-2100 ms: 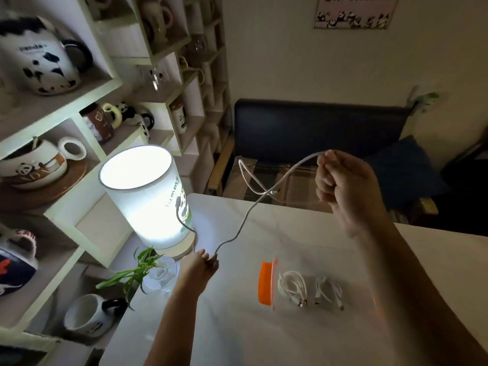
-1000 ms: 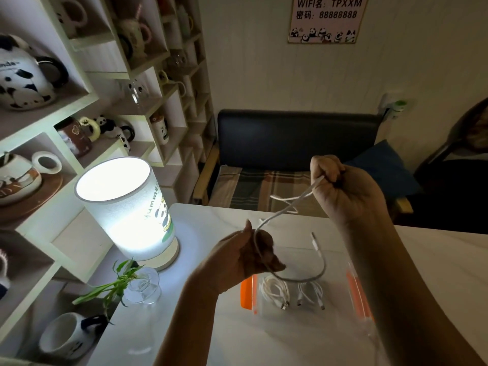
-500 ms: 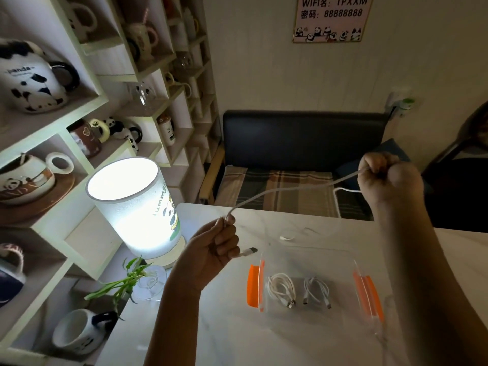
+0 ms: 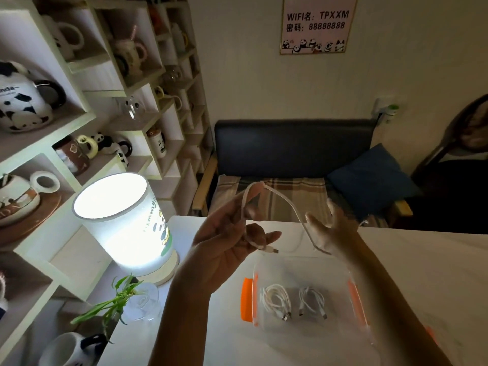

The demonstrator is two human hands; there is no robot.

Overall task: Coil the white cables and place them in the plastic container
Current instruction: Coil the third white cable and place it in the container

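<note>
Winding a third white cable above the container

The left hand (image 4: 227, 241) pinches the cable (image 4: 287, 204) near its plug, looped over a raised finger; the right hand (image 4: 326, 228), fingers spread, guides the slack above the tabletop (image 4: 422, 260). Loose tension could let the loop slip off before reaching the container (image 4: 353, 294).

On the far wall I can read a framed sign (image 4: 318, 25): "WIFI名: TPXXM" on its top line and "密码: 88888888" beneath, above a row of small panda drawings. The panda teapot (image 4: 25, 101) on the left shelf carries lettering that looks like "anda", cut off at the frame edge. The lit lamp (image 4: 124, 223) has slanted lettering I cannot make out.
</note>
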